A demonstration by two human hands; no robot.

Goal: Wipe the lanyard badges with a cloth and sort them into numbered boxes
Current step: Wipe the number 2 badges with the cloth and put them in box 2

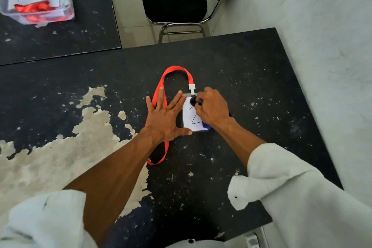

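Two hands, one badge point(190, 120).
The left hand point(164, 116) lies spread beside the badge; the right hand point(211, 106) pinches a cloth point(194, 101) upon it.

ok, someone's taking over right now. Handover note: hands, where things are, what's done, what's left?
Hands: left hand flat, fingers spread, pressing the red lanyard down beside the badge. The right hand grips the dark cloth on the badge's upper part.
Things: the badge, marked 2, lies flat on the table; clear boxes holding red lanyards sit on the second table, far left.
Done: some badges boxed.
Left: finish wiping, box this one. Box numbers unreadable.
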